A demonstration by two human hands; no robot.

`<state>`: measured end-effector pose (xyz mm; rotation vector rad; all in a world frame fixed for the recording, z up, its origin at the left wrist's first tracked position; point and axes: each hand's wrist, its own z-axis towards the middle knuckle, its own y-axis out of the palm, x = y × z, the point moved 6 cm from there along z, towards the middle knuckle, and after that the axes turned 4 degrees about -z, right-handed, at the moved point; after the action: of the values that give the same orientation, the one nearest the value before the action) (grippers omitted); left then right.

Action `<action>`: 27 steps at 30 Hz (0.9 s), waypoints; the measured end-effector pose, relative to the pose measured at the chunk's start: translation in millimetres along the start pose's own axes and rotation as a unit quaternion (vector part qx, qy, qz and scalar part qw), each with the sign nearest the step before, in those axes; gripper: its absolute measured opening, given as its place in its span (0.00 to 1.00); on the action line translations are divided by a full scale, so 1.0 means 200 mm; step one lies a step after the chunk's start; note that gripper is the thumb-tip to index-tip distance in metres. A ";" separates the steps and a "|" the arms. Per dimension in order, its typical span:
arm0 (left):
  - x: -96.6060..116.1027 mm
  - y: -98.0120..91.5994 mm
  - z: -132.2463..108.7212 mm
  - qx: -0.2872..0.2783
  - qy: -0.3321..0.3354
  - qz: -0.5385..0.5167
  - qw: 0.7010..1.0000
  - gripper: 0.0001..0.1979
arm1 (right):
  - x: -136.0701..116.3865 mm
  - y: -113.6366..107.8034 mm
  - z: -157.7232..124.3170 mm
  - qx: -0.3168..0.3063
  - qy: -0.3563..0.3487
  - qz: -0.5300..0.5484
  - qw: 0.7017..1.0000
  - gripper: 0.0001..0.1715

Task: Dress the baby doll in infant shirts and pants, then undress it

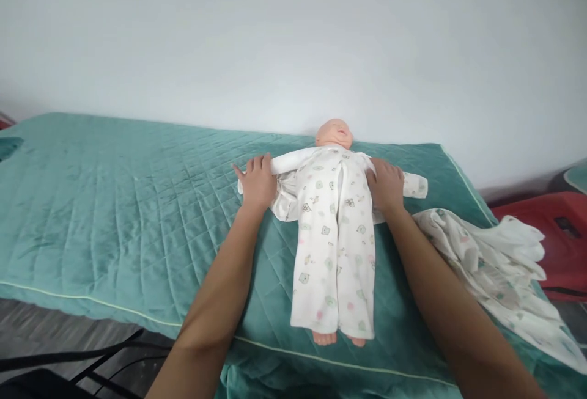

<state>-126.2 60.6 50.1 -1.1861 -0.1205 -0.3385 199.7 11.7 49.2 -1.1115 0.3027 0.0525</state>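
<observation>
A baby doll point(335, 133) lies on its back with its head toward the wall and its bare feet toward me. White printed clothing point(332, 234) covers its body and legs. My left hand point(257, 182) is closed around the end of the white sleeve on the left, its thumb spread outward. On the other side, my right hand point(386, 185) wraps over the sleeve near the doll's shoulder, and the printed cuff sticks out beyond it. Bunched white fabric lies beneath the arm on the left.
A green quilted cover point(114, 215) spreads under the doll, against a white wall point(206, 51). Crumpled printed cloth point(495, 264) hangs over the right edge. Beside it is a red plastic object point(550, 234). A black metal frame point(101, 362) stands at the lower left.
</observation>
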 end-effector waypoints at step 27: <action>1.34 0.27 0.26 -0.310 0.240 0.113 0.913 0.19 | 0.24 0.02 0.05 0.027 0.183 0.100 0.978 0.15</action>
<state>149.1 73.8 92.7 -1.6868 0.5923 -0.4707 247.5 18.1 36.8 -1.0300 0.7425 0.0177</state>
